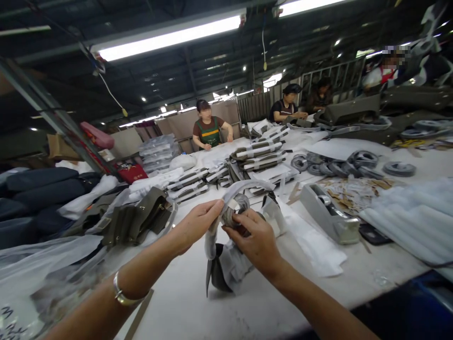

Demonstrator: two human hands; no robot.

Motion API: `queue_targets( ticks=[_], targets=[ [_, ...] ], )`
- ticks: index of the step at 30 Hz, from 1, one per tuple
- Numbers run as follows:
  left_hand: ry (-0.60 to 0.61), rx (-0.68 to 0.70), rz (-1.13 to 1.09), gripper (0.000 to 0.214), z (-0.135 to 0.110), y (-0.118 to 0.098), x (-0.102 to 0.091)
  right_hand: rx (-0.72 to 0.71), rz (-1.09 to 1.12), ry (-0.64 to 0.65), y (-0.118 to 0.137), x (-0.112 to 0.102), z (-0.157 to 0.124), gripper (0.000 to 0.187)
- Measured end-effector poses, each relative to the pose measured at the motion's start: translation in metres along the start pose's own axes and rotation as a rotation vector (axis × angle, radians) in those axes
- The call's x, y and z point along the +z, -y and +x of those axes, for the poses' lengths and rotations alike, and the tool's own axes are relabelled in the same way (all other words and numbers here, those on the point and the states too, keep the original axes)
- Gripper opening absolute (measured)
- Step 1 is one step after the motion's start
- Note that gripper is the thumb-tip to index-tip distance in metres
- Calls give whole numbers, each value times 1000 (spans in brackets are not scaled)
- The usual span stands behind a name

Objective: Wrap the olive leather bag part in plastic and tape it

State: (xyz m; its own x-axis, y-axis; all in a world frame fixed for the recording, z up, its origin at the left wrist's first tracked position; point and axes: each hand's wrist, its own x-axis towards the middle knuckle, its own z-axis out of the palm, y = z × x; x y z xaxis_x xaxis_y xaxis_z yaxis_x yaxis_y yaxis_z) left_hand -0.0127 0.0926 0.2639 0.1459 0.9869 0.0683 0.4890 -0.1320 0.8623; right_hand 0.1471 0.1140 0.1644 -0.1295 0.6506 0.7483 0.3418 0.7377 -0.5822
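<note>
- So my left fingers (215,207) are pinching the side of this pale wrapped loop (210,243), held up over the table (184,307).
- Right fingers (245,220) are pinched on a grey roll (227,218), right beside the left ones.
- Grey tape dispenser (345,231) sits off to the right of my fingers, with a bunch of grey coils (329,167) past it.
- Wrapped bundles (260,153) are piled beyond my fingers, olive pieces (129,222) to their left.

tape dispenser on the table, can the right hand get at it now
Probably yes: only a low white sheet seems to lie between the right hand and the tape dispenser, but its fingers would first have to release the grey roll.
</note>
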Motion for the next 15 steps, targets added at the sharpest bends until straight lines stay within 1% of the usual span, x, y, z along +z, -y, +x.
queue_targets(
  ticks=[3, 5, 7, 9, 10, 11, 12, 13, 14, 15],
  targets=[
    [2, -43, -61, 45, 2, 1, 0, -18, -74, 61, 2, 2, 2, 17],
    [11, -96, -142, 43, 2, 1, 1, -58, -75, 112, 0, 1, 4, 19],
    [37, -138, -234, 40, 1, 1, 3, -140, 6, 165, -7, -7, 4, 22],
    [64, -169, -318, 38, 0, 0, 2, -205, 110, 222, -23, -23, 4, 22],
    [74, -189, -355, 38, 0, 0, 0, -200, 131, 233, -35, -34, 4, 22],
    [68, -210, -389, 38, 0, 0, -1, -167, 112, 239, -51, -46, 5, 21],
    [45, -230, -423, 39, 1, 1, -3, -101, 39, 228, -70, -59, 7, 21],
    [3, -243, -458, 40, 2, 1, -5, -14, -78, 230, -91, -71, 10, 22],
    [-56, -244, -492, 40, 4, 2, -6, 75, -249, 269, -115, -83, 16, 24],
    [-124, -232, -522, 40, 6, 2, -6, 154, -448, 369, -140, -92, 23, 27]
  ],
)
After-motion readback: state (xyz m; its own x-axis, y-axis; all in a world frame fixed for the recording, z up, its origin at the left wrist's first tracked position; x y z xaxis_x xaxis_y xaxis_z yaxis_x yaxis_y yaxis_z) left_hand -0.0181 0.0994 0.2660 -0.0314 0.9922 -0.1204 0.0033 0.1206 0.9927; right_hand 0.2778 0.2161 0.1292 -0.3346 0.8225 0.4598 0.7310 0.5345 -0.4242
